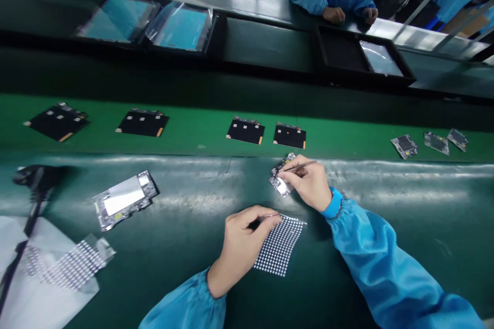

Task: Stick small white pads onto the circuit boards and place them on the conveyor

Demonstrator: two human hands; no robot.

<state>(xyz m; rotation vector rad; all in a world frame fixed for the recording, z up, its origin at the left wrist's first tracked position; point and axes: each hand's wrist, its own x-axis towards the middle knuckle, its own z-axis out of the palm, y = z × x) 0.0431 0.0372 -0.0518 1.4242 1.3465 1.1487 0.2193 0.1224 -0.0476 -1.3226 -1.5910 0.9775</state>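
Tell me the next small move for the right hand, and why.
Probably press lightly with the slim metal tweezers in the right hand on the small silver-and-black circuit board: their tips are right at it, while the left hand pinches the thin sheet of small white round dots nearer the wearer. Whether the tips carry anything is too small to tell.

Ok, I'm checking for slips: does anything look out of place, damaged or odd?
The fourth board from the left on the green strip looks odd: its face shows a small orange spot, without the white squares on the three boards to its left. No spill shows.
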